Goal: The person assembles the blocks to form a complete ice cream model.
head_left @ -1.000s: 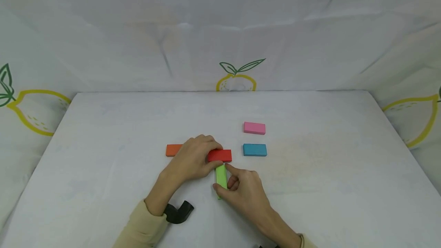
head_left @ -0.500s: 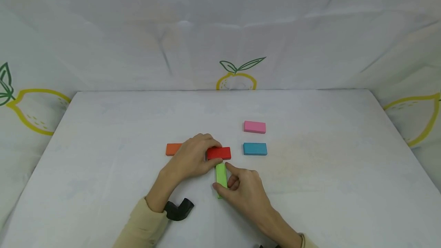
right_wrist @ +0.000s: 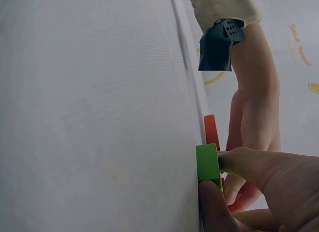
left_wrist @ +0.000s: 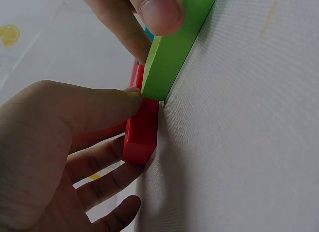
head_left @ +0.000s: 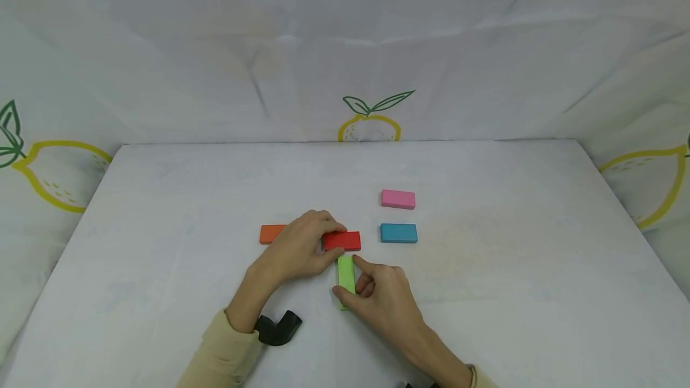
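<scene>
In the head view my left hand holds a red block that lies crosswise on the table, thumb on its near side and fingers over its far side. My right hand pinches a light green block at its two ends, thumb at the near end and index finger at the far end. This block points toward the red one, forming a rough T. In the left wrist view the end of the green block sits close against the red block; whether they touch I cannot tell.
An orange block lies to the left, partly behind the left hand. Right of the red block are a blue block and, farther back, a pink block. A black wrist mount sits at the left wrist. White cloth covers the table.
The red block and the left thumb have shifted very slightly left. The right hand and the green block stay in place.
</scene>
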Demonstrator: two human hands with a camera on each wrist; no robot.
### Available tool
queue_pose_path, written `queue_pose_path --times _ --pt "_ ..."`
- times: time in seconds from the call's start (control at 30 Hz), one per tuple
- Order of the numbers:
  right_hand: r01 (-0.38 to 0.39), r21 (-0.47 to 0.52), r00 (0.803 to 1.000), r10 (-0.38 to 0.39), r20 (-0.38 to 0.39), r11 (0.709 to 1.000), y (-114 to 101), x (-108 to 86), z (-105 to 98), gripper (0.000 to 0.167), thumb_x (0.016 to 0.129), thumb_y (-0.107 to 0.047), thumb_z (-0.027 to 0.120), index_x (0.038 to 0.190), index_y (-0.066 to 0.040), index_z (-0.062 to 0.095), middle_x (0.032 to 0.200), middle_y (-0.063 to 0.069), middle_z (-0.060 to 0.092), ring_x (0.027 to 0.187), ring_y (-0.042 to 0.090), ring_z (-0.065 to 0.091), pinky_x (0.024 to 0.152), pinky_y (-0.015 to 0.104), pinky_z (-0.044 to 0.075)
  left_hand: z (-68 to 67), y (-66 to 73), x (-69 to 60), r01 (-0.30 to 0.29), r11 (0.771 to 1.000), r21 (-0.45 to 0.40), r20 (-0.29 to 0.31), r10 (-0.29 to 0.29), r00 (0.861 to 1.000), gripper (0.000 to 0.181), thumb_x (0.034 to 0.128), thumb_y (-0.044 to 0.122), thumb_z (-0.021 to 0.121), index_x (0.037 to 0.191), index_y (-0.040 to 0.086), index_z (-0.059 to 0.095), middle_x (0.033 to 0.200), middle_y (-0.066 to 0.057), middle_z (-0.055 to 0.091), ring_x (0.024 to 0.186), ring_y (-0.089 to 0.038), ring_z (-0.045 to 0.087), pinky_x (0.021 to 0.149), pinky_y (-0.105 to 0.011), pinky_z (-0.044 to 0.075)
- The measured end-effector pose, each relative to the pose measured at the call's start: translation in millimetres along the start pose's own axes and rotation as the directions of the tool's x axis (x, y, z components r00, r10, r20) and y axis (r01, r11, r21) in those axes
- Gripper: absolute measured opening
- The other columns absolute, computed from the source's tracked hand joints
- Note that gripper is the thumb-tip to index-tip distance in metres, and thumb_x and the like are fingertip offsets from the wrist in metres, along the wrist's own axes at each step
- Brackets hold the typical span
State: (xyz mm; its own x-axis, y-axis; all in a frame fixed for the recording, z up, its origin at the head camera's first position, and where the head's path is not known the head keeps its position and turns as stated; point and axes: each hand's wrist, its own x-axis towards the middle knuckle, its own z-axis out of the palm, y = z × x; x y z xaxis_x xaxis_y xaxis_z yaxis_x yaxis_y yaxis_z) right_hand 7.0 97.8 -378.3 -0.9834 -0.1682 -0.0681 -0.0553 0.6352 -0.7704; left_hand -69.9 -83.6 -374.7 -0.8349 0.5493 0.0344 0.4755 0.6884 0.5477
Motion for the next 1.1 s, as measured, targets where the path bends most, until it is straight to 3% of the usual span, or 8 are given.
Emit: queue_pose_path --times 0.37,1.1 --pt "0.002 0.030 1.000 -0.002 -0.002 1.000 0.6 -1.0 0.0 0.062 0.078 -0.021 0.090 0.126 0.011 0.067 0.062 -0.005 0.063 0.053 -0.004 0.054 0.055 0.014 0.051 -4.0 1.2 -4.7 -0.009 1.000 -0.010 0.046 0.009 0.999 0.032 0.0903 0.021 0.076 0.121 0.011 0.075 0.110 0.000 0.071 0.102 -0.017 0.063 0.091 -0.038 0.056" --pt "-0.004 0.033 1.000 0.004 0.001 0.999 1.5 -0.6 0.0 0.057 0.079 -0.025 0.089 0.121 0.009 0.071 0.061 -0.004 0.066 0.052 -0.006 0.056 0.054 0.014 0.051 -4.6 3.0 -6.7 0.008 1.000 -0.018 0.065 -0.007 0.998 0.033 0.0897 0.022 0.077 0.121 0.012 0.075 0.110 0.001 0.070 0.103 -0.017 0.064 0.092 -0.038 0.056"
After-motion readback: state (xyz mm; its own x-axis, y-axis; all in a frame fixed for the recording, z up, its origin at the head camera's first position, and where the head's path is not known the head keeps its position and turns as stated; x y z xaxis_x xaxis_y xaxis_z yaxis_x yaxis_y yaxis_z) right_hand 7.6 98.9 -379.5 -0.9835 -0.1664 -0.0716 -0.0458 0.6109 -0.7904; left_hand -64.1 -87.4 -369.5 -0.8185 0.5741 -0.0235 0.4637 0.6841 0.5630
